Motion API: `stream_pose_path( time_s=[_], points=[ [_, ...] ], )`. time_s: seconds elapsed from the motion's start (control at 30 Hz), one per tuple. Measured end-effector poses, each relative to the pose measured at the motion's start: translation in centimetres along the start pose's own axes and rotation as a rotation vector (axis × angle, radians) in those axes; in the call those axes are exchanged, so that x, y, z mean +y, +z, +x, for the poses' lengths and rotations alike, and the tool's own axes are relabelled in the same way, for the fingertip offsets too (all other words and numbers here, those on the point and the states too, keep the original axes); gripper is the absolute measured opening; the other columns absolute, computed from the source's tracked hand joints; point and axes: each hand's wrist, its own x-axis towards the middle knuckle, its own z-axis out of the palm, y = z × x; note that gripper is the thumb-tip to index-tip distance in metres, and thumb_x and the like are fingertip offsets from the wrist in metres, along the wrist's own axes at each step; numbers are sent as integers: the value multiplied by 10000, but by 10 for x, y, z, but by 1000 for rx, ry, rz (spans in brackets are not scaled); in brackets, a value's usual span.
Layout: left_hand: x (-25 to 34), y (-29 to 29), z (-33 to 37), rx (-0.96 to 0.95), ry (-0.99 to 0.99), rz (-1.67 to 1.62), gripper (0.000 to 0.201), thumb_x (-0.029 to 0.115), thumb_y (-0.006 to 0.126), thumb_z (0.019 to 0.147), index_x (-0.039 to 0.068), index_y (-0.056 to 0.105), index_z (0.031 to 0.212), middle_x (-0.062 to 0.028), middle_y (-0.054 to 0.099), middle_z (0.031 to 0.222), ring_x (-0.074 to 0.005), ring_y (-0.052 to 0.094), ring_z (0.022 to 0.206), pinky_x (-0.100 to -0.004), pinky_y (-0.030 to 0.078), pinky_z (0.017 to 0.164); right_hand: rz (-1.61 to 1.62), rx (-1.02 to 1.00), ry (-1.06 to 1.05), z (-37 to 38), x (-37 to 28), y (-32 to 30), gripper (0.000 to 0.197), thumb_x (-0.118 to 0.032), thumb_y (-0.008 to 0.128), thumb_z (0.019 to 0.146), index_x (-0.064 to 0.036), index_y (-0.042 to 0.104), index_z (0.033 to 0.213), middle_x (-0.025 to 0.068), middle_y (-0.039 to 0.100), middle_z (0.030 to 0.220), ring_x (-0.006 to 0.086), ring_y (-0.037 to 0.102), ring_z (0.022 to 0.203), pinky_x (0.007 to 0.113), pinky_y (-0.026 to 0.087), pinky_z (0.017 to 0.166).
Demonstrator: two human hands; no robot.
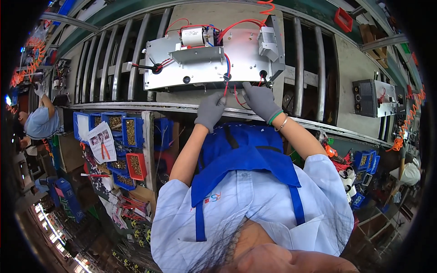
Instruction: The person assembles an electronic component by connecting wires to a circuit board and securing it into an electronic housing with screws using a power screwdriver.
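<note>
Here, a gloved left hand (211, 110) pinches a red wire (226, 88) at a silver chassis (205, 73)'s near edge, seemingly to steady it; the right hand (261, 101) bends nearby, grip unclear; a pale board (200, 14) bears the chassis, presumably bridging the rollers (298, 63).

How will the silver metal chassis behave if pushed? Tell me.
The silver metal chassis likely feels stiff, given its flat-panelled build. It probably won't tip easily, being broad and low. Thin red wires at its front may flop: one curves slackly.
</note>
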Motion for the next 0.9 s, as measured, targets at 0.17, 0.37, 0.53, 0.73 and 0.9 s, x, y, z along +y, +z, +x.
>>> stream_pose_path(
  time_s=[0.17, 0.37, 0.53, 0.73, 0.9],
  points=[
    [54, -19, 27, 490, 222, 263, 295, 286, 682, 818, 118, 664, 1060, -122, 654, 877, -303, 645, 805, -408, 515, 711, 159, 179, -64, 1, 6, 20, 191, -259, 549, 936, -101, 596, 1032, 103, 631, 667, 297, 630, 576, 415, 468, 506],
    [42, -41, 65, 128, 364, 668, 231, 310, 680, 812, 139, 700, 967, -91, 668, 886, -324, 643, 794, -400, 510, 693, 436, 305, 4, -16, -11, 6, 215, -228, 597, 914, -121, 613, 1100, 129, 633, 714, 299, 632, 620, 410, 484, 555],
    [23, -31, 64, 262, 322, 359, 199, 294, 696, 828, 102, 728, 874, -85, 693, 785, -237, 662, 685, -335, 509, 641, 451, 264, 29, -42, 26, 43, 256, -267, 575, 927, -101, 591, 1121, 169, 636, 745, 333, 646, 683, 441, 505, 607],
    [24, -36, 88, 63, 36, -5, 218, 233, 698, 843, 26, 718, 906, -88, 691, 711, -144, 631, 602, -294, 494, 600, 1258, 101, 370, -20, -19, 18, 328, -297, 582, 951, -9, 634, 1098, 89, 628, 695, 138, 600, 591, 277, 475, 533],
    [28, -47, 100, 15, 240, 359, 241, 277, 704, 818, 57, 723, 916, -100, 685, 720, -188, 652, 636, -316, 503, 625, 1548, 54, 550, 9, -34, 40, 315, -302, 631, 926, -21, 635, 1068, 47, 640, 743, 64, 551, 609, 217, 431, 514]
  ],
)
